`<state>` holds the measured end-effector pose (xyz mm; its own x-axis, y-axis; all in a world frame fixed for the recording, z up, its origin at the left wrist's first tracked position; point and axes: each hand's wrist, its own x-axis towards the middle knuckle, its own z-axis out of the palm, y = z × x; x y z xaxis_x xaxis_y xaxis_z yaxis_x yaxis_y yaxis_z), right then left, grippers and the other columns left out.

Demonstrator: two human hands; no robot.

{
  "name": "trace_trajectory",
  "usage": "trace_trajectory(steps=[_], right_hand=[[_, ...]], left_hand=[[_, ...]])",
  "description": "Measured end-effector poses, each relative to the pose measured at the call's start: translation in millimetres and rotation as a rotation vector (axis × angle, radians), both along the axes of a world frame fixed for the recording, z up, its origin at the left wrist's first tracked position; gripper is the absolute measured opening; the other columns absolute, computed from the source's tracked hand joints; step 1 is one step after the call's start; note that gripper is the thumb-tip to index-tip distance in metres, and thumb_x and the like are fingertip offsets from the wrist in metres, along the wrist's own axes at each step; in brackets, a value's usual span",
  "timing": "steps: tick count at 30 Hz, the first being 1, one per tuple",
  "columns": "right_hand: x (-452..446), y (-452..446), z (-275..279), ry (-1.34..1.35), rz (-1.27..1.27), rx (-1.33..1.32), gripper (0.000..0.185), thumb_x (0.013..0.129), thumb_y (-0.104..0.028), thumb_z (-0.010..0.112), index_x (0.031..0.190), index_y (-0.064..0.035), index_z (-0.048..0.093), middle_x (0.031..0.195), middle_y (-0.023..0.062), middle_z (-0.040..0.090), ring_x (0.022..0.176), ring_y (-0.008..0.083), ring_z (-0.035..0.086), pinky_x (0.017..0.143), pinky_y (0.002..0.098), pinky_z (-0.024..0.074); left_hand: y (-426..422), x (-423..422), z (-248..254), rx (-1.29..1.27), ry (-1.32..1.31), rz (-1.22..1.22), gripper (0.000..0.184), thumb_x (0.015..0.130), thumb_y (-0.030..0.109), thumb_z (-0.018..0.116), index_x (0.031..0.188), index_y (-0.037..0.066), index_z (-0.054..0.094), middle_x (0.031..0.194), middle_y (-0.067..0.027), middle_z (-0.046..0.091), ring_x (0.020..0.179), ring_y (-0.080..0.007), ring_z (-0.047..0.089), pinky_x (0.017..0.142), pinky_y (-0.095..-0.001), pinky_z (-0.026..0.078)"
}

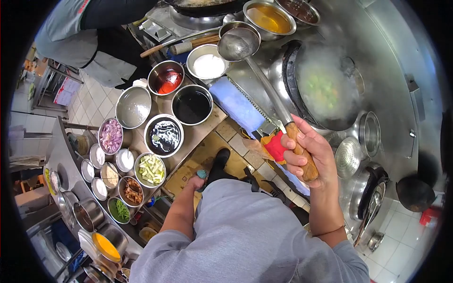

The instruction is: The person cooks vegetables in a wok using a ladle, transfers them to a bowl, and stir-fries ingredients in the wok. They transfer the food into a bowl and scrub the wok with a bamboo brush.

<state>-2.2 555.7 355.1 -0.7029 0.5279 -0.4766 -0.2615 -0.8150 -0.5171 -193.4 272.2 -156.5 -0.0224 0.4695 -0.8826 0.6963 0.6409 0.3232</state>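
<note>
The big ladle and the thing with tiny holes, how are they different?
The ladle has a solid scoop, but the strainer is dotted with little holes. The right hand grips the ladle by its wooden handle, while no hand holds the strainer. Both have round metal bowls.

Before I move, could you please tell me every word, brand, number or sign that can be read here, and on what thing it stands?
No text can be read for sure.
Red marks on the co-worker's grey clothing: cut off, unreadable.
Pink and white sheet at the rack: too small and blurred.
Small dark print on the floor cardboard: too small to read.
</note>
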Motion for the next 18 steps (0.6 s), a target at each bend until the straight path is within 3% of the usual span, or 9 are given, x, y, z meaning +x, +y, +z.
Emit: trace_trajectory(steps=[2,3,5,7,14,18], right_hand=[[-2,0,0,-0.007,-0.007,0.01,0.051,0.092,-0.01,0.045,0.136,-0.0087,0.021,0.087,0.0111,0.045,0.054,0.0111,0.044,0.042,0.0257,0.0401],[-3,0,0,-0.025,-0.003,0.029,0.051,0.092,-0.01,0.045,0.137,-0.0085,0.021,0.087,0.0107,0.046,0.054,0.0111,0.044,0.043,0.0258,0.0401],[-5,1,-1,-0.04,0.001,0.049,0.051,0.092,-0.01,0.045,0.137,-0.0084,0.02,0.086,0.0104,0.046,0.054,0.0111,0.044,0.043,0.0259,0.04],[-6,1,-2,-0.057,0.014,0.086,0.052,0.092,-0.01,0.045,0.137,-0.0082,0.019,0.085,0.0101,0.046,0.054,0.0112,0.044,0.044,0.0259,0.04],[-4,1,-7,-0.069,0.037,0.148,0.055,0.092,-0.01,0.044,0.139,-0.0078,0.016,0.086,0.0099,0.047,0.056,0.0112,0.045,0.044,0.0255,0.0404],[-3,0,-8,-0.131,0.034,0.205,0.059,0.092,-0.009,0.045,0.141,-0.008,0.013,0.086,0.0097,0.047,0.056,0.0117,0.046,0.045,0.0252,0.0408]], left_hand=[[-8,3,-25,0.08,0.103,0.044,0.049,0.071,0.041,0.056,0.1,0.003,0.065,0.11,-0.0206,0.061,0.101,-0.0333,0.059,0.085,-0.0386,0.048],[0,2,-2,0.082,0.105,0.042,0.049,0.071,0.041,0.056,0.1,0.003,0.065,0.11,-0.0206,0.061,0.101,-0.0333,0.059,0.085,-0.0386,0.048],[24,2,81,0.021,0.086,0.268,0.053,0.07,0.047,0.061,0.097,0.002,0.066,0.105,-0.0219,0.062,0.097,-0.0333,0.06,0.083,-0.0388,0.047],[23,-1,90,-0.031,0.043,0.275,0.05,0.072,0.045,0.057,0.1,0.005,0.065,0.108,-0.0205,0.061,0.1,-0.0328,0.059,0.085,-0.0383,0.047],[13,-5,102,0.045,-0.073,0.173,0.04,0.077,0.041,0.052,0.098,0.011,0.066,0.106,-0.021,0.061,0.099,-0.0335,0.059,0.085,-0.0398,0.047],[5,-2,59,-0.095,-0.024,0.356,0.049,0.07,0.04,0.058,0.101,0.002,0.064,0.105,-0.022,0.062,0.097,-0.0332,0.06,0.083,-0.039,0.048]])
